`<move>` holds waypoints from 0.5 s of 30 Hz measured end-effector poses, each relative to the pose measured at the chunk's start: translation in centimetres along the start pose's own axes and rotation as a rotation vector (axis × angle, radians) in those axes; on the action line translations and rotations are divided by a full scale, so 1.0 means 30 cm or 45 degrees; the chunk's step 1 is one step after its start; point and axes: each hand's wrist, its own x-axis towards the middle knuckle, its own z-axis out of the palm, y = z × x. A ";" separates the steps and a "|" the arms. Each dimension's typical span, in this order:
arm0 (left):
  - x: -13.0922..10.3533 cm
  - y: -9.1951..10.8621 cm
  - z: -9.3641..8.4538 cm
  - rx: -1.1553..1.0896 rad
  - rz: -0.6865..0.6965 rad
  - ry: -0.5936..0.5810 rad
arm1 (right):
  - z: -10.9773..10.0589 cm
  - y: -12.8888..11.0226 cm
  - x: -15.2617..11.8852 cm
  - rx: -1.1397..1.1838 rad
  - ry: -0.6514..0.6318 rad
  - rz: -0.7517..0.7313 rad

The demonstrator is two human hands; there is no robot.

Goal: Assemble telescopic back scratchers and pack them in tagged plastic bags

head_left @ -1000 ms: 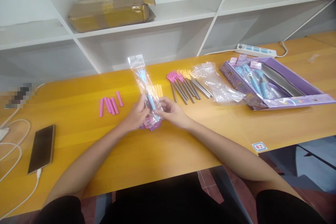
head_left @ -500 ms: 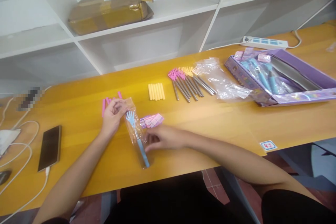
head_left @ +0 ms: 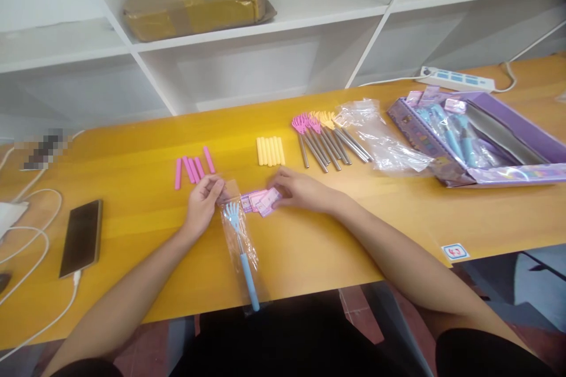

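Note:
My left hand [head_left: 204, 203] pinches the top end of a clear plastic bag [head_left: 230, 191]. Inside the bag lies a back scratcher [head_left: 249, 283] with a light-blue claw and blue handle, its lower end reaching the table's front edge. My right hand [head_left: 303, 189] has thumb and fingers at the right end of a small pile of pink and purple cards [head_left: 256, 201], closed about the top card. Beyond my left hand are several pink tubes [head_left: 193, 169]. Yellow tubes [head_left: 270, 151] lie side by side past the cards. Pink and yellow claw-headed metal rods [head_left: 321, 144] are heaped farther right.
Empty clear bags [head_left: 389, 144] lie beside the rods. A purple box [head_left: 526, 123] at right holds bagged blue scratchers. A phone [head_left: 81, 238] with a white cable lies at left. Behind are a power strip [head_left: 457, 80] and white shelves with a taped parcel [head_left: 198, 3].
My right hand has moved from beside the bagged scratcher's handle up to the cards. The bag, still in my left hand, sits nearer the table's front edge.

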 end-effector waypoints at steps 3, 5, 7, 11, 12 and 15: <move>-0.023 -0.001 0.016 -0.042 -0.085 -0.046 | -0.010 0.001 0.004 0.054 0.036 0.032; -0.041 0.005 0.026 -0.009 -0.118 -0.113 | -0.021 0.008 0.009 0.108 0.067 0.049; -0.058 0.013 0.038 0.042 -0.132 -0.184 | -0.028 0.013 0.013 0.219 0.103 0.077; -0.086 0.017 0.062 0.008 -0.179 -0.243 | -0.008 -0.027 0.020 0.688 0.246 0.197; -0.090 0.014 0.068 -0.014 -0.208 -0.257 | 0.005 -0.049 0.021 0.811 0.288 0.201; -0.097 0.001 0.081 -0.089 -0.329 -0.321 | 0.054 -0.124 0.020 1.008 0.403 0.102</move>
